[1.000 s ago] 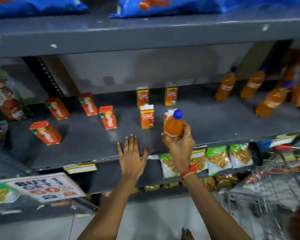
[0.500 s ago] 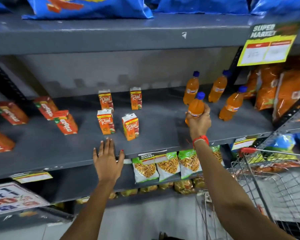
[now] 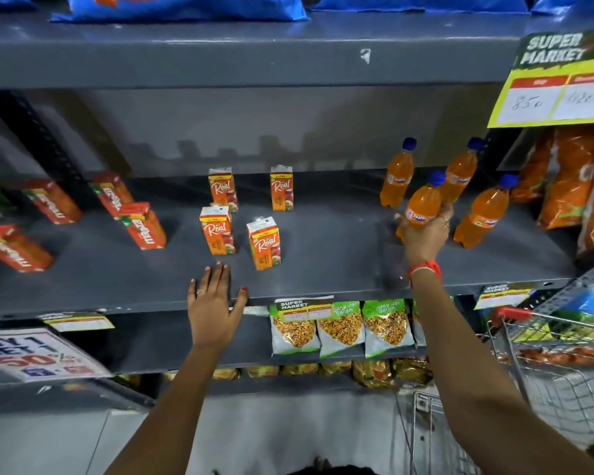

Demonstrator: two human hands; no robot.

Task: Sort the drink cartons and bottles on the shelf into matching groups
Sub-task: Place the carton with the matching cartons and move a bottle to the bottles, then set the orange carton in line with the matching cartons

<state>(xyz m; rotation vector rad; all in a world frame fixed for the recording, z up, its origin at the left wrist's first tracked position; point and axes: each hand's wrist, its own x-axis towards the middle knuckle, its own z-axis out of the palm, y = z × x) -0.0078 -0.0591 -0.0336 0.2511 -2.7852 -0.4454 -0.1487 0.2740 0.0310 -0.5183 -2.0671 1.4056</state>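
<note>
Holding an orange bottle [image 3: 422,209] in the right hand [image 3: 424,238], fingers [image 3: 444,214] wrapped around the lower body, blue cap tilted up and to the right, long axis leaning rather than upright; base hidden behind the palm, so contact with the shelf [image 3: 323,269] cannot be told. Readable on the label: "Fanta". Hovering at the front left of three matching bottles: one at the back left [image 3: 396,176], one just behind the held one [image 3: 460,174], one just to the right [image 3: 482,214], all standing. Judging the open patch of shelf right under the hand, beside that cluster, as the likely set-down spot: bottle to be straightened and lowered, watching the neighbours just beside it, which could tip if nudged. Right hand far nearer to this group than the left.

Resting flat at the shelf's front edge, the left hand [image 3: 213,303], fingers spread and holding nothing, just in front of four upright cartons [image 3: 264,241] marked "Real". Farther left, red cartons [image 3: 143,226] standing apart, their writing not legible with certainty. Seemingly three groups nearly formed.

Readable elsewhere: "SUPER MARKET" on the yellow price sign [image 3: 556,77] at upper right with handwritten figures too faint to trust, and a partly cut-off "BUY 1 GET 1 50%" placard [image 3: 35,354] at lower left
</note>
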